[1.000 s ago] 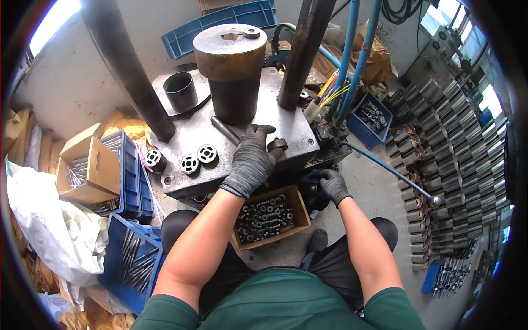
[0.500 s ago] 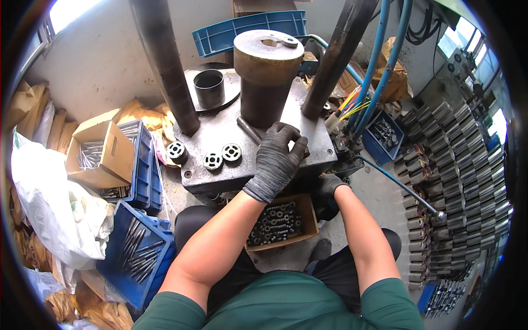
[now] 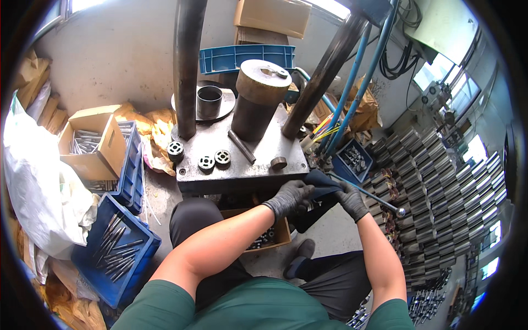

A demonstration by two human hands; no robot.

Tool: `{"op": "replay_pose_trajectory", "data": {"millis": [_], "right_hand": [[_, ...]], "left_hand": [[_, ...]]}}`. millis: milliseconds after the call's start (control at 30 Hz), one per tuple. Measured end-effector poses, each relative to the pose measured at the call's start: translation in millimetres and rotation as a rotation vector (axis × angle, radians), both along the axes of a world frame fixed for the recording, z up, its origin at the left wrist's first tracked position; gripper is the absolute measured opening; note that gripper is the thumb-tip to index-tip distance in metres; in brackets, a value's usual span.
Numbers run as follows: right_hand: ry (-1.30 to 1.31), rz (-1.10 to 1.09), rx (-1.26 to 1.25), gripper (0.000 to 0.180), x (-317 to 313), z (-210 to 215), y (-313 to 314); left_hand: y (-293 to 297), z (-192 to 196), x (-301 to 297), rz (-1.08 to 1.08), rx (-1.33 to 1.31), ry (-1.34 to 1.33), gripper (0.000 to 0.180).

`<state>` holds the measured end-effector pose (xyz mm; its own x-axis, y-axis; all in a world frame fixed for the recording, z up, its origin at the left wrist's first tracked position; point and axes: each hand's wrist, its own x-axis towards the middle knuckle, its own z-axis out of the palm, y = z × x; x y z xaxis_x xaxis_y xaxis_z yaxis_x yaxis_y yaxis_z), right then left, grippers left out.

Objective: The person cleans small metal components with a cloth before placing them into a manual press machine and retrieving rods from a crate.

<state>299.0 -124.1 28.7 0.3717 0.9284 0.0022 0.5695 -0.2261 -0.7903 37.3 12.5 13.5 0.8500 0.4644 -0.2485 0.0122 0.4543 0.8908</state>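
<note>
- Dark blue cloth (image 3: 320,184): held bunched between the two gloved hands, just off the front right corner of the metal bench (image 3: 253,175).
- Left hand (image 3: 290,199): its grip is closed on the cloth's left side, fingers bent.
- Right hand (image 3: 352,201): its grip is closed on the cloth's right end, near the blue lever (image 3: 379,199) with a ball tip.
- On the bench nearby: a short round metal piece (image 3: 279,163), and to its left a metal rod (image 3: 242,147) lying at a slant.
- Farther left: three round slotted parts, two side by side and one apart near the left post (image 3: 186,82).
- Behind the rod: a thick cylinder (image 3: 256,118) with a wide pale cap, and an open dark cup (image 3: 209,102).
- Below, partly hidden by the left arm: a cardboard box (image 3: 283,234) of small metal parts.
- Lower left: a blue crate (image 3: 88,256) holding metal shafts.
</note>
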Motion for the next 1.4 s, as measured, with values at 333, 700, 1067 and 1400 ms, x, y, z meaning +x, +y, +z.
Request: {"op": "replay_pose_trajectory", "data": {"millis": [333, 700, 1067, 1400], "right_hand": [[-0.626, 0.48, -0.024, 0.045, -62.5, 21.4, -26.8], [0.288, 0.168, 0.116, 0.057, -48.8, 18.2, -21.3], [0.486, 0.11, -0.153, 0.031, -42.7, 23.0, -10.3], [1.108, -0.538, 0.465, 0.029, -31.4, -11.8, -7.3]], "left_hand": [[-9.0, -77.1, 32.1, 0.209, -0.699, 0.214, 0.072], [-23.2, 0.0, 2.9, 0.041, 0.324, -0.176, 0.059], [-8.2, -1.8, 0.2, 0.195, 0.578, -0.078, 0.053], [70.2, 34.1, -33.8, 0.397, 1.568, 0.513, 0.055]]}}
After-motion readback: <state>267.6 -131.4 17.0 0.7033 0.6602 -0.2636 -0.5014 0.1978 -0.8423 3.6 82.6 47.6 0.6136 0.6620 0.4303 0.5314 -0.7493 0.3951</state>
